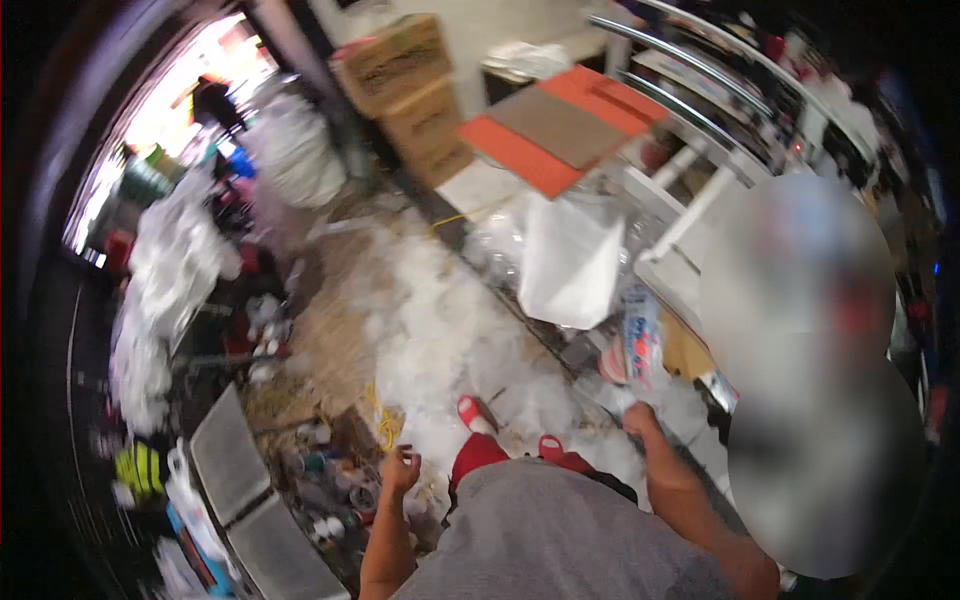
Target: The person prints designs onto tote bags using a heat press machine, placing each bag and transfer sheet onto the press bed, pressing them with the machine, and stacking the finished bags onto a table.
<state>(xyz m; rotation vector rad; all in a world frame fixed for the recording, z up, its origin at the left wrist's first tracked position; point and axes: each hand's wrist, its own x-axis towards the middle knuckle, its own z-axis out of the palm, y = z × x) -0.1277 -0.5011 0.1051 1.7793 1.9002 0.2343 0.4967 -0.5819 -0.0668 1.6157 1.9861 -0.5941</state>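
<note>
My left hand [401,471] hangs at my side with its fingers loosely curled and apart. No object shows in it, though the frame is blurred. A yellow cord [385,425] lies on the ground just beyond it. My right hand [640,419] is closed in a loose fist at my other side, and I see nothing in it. Nearest to it are a printed plastic bag [641,335] and a pink-and-white round item [613,360], whose kind I cannot make out. Red slippers [477,412] are on my feet, which stand on the whitish floor.
Ahead on the right stands an orange-topped table [548,183] with a white plastic sheet [572,262] below. Stacked cardboard boxes [400,85] are by the wall. Full white sacks [293,150] and clutter line the left. Grey panels [232,455] lean near my left side.
</note>
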